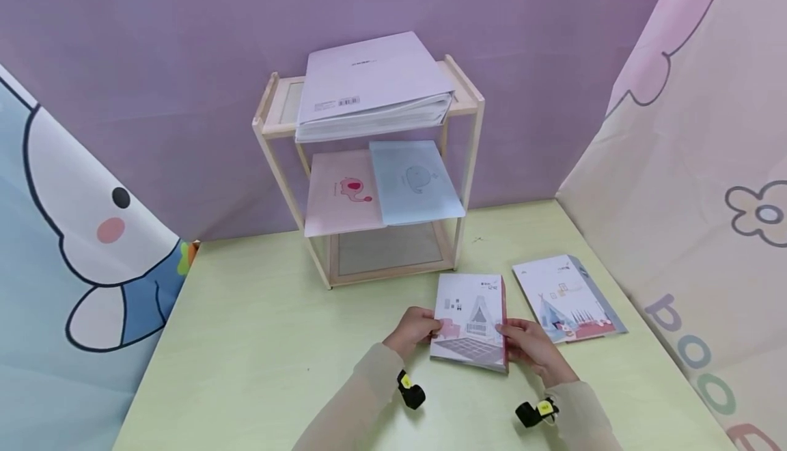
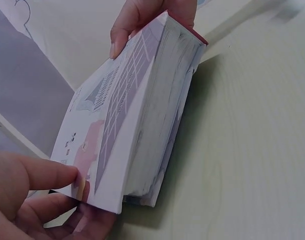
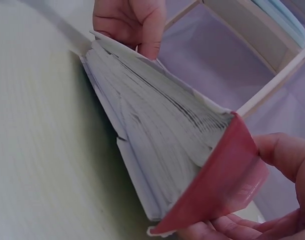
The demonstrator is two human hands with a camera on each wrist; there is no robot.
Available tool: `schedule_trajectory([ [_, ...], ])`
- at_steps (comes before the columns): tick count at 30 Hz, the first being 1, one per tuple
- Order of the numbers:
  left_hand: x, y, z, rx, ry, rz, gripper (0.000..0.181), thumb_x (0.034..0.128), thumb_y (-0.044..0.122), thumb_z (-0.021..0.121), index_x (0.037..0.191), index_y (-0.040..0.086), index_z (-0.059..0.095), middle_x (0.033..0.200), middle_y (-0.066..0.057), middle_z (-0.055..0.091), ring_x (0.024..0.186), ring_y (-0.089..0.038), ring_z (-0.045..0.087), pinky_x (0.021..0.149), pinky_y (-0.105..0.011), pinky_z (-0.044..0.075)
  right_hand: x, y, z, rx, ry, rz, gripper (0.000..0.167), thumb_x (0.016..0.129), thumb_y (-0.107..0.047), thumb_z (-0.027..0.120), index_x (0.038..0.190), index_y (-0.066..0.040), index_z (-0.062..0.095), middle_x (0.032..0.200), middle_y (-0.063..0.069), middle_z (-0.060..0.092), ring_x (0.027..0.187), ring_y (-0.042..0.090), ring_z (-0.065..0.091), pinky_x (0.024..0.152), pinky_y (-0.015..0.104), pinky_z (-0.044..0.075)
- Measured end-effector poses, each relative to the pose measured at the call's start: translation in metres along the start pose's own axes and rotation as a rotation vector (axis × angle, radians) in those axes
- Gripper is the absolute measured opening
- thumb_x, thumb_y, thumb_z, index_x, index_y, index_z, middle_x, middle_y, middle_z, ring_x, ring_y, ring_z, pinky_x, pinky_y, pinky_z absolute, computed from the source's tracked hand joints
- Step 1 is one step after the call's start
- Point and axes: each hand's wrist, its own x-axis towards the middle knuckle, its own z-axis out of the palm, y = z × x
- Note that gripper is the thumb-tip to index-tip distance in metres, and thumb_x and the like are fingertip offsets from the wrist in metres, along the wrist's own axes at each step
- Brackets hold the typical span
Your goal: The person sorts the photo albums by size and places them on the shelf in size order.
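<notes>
Both hands hold a thick book [image 1: 468, 311] with a pale printed cover and a red spine, its spine facing right in the head view. My left hand [image 1: 413, 330] pinches its left edge, thumb on the cover and fingers underneath. On the spine side, my right hand [image 1: 533, 350] grips it with thumb on the cover. In both wrist views the book [image 2: 127, 115] shows a fat block of pages, and its red spine [image 3: 217, 175] lies against the right hand. A second book [image 1: 562, 294] with a tent picture lies flat to the right.
Behind the hands stands a wooden shelf rack [image 1: 473, 137]. Large white books [image 1: 375, 82] lie stacked on top, and a pink booklet [image 1: 335, 191] and a blue booklet [image 1: 418, 181] rest on its middle level. Printed curtains [image 1: 707, 164] flank the pale green table [image 1: 246, 342].
</notes>
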Motion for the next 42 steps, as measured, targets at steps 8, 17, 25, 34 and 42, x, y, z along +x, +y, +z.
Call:
schedule_trajectory([
  [8, 0.004, -0.004, -0.006, -0.024, -0.014, 0.026, 0.01, 0.0855, 0.004, 0.065, 0.093, -0.001, 0.069, 0.075, -0.001, 0.059, 0.066, -0.011, 0.053, 0.058, -0.021, 0.046, 0.001, 0.001, 0.001, 0.016, -0.004, -0.002, 0.052, 0.092, -0.015, 0.059, 0.127, 0.016, 0.036, 0.083, 0.003, 0.064, 0.072, 0.012, 0.061, 0.061, 0.024, 0.053],
  [17, 0.005, -0.005, -0.018, -0.064, -0.054, 0.028, 0.016, 0.0857, 0.004, 0.065, 0.1, -0.002, 0.068, 0.076, -0.001, 0.061, 0.066, -0.012, 0.053, 0.058, -0.022, 0.046, 0.003, 0.0, 0.008, 0.014, 0.007, 0.008, 0.055, 0.091, -0.018, 0.062, 0.128, 0.014, 0.036, 0.086, 0.004, 0.064, 0.074, 0.012, 0.061, 0.062, 0.024, 0.052],
  [25, 0.002, -0.007, -0.032, -0.078, -0.085, 0.015, 0.019, 0.0861, 0.006, 0.065, 0.103, -0.004, 0.065, 0.082, -0.004, 0.065, 0.067, -0.011, 0.058, 0.063, -0.026, 0.053, 0.005, -0.002, 0.017, 0.021, -0.023, 0.013, 0.053, 0.091, -0.019, 0.062, 0.127, 0.013, 0.038, 0.089, 0.005, 0.064, 0.077, 0.013, 0.061, 0.065, 0.025, 0.053],
  [34, 0.0, -0.008, -0.05, -0.068, -0.141, 0.011, 0.022, 0.0869, 0.005, 0.064, 0.105, -0.007, 0.064, 0.082, -0.006, 0.068, 0.067, -0.011, 0.061, 0.066, -0.027, 0.055, 0.008, -0.003, 0.03, 0.059, -0.061, -0.021, 0.051, 0.091, -0.014, 0.06, 0.126, 0.015, 0.038, 0.086, 0.004, 0.064, 0.075, 0.012, 0.062, 0.064, 0.024, 0.053],
  [42, -0.001, -0.012, -0.065, -0.078, -0.159, 0.011, 0.021, 0.0873, 0.007, 0.065, 0.103, -0.006, 0.064, 0.076, -0.002, 0.066, 0.063, -0.01, 0.059, 0.059, -0.022, 0.051, 0.01, -0.007, 0.041, 0.041, -0.074, -0.024, 0.049, 0.091, -0.016, 0.062, 0.124, 0.014, 0.041, 0.089, 0.006, 0.064, 0.076, 0.013, 0.062, 0.065, 0.024, 0.053],
])
